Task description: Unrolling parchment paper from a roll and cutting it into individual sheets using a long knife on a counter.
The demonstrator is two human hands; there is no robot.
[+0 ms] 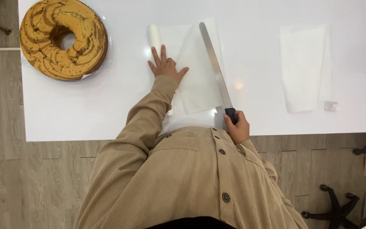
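Tan corduroy shirt [200,178] with dark buttons fills the bottom of the view, nearest the camera; both sleeves reach up onto the white table [85,110]. Left hand [166,65] lies flat, palm down, on a sheet of white paper [198,80], fingers spread apart and pointing away from the body; thumb splayed to the side; nothing gripped. Just above its fingertips the paper's far end curls into a small roll [153,36]. Right hand [238,127] sits at the table's near edge, fingers closed round the dark handle of a long knife [214,63] (grip looks firm, thumb side hidden); the long flat blade runs diagonally away from the person and lies across the paper's right side, tip near the sheet's far edge. Blade appears to rest on the sheet; contact cannot be told for sure.

Ring-shaped marbled cake [63,39], brown and yellow swirls, sits at the table's far left corner on clear wrap, well apart from both hands. Second folded white sheet [303,68] lies to the right, well apart from the knife. Grey wood-look floor [30,186] below; black chair base [335,208] at lower right.
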